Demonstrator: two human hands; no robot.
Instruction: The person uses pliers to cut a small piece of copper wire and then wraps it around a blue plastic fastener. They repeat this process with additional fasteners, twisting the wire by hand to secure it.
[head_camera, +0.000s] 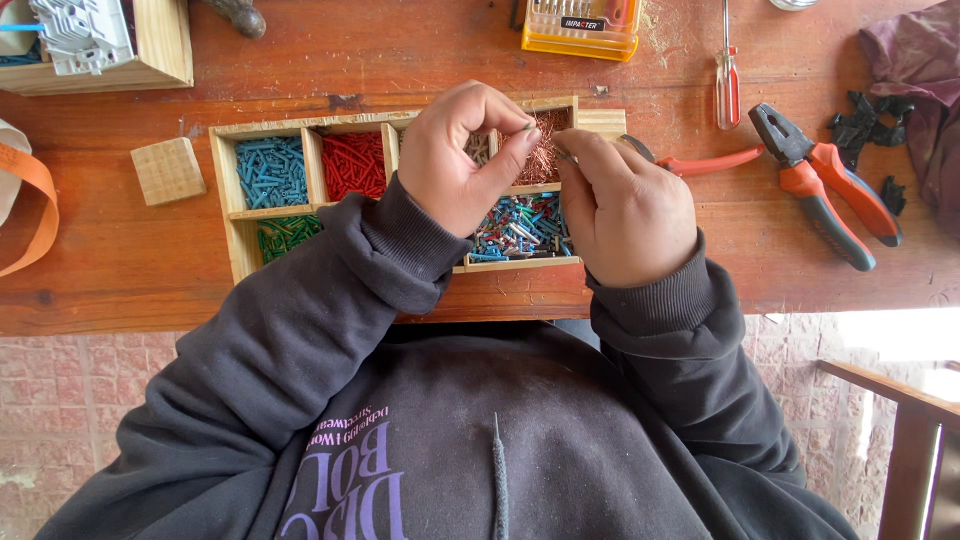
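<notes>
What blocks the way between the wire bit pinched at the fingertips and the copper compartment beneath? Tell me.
Nothing visible does. The left hand and right hand pinch a small wire bit directly above the copper strands in the wooden tray; only open air shows between them.

There is a single view, from a camera worn on the person's head, looking almost straight down over the chest of a dark hooded sweatshirt (480, 440) onto the wooden worktop (120, 270). It sits close: the left hand (462, 155) and right hand (625, 205) fill the middle of the frame above a wooden compartment tray (232, 215), with the far side of the worktop along the top edge and the person's body at the bottom. Below the near edge of the worktop, a brick-paved floor (60, 400) shows at either side of the body, so the view takes in both the work surface and the ground beneath.
</notes>
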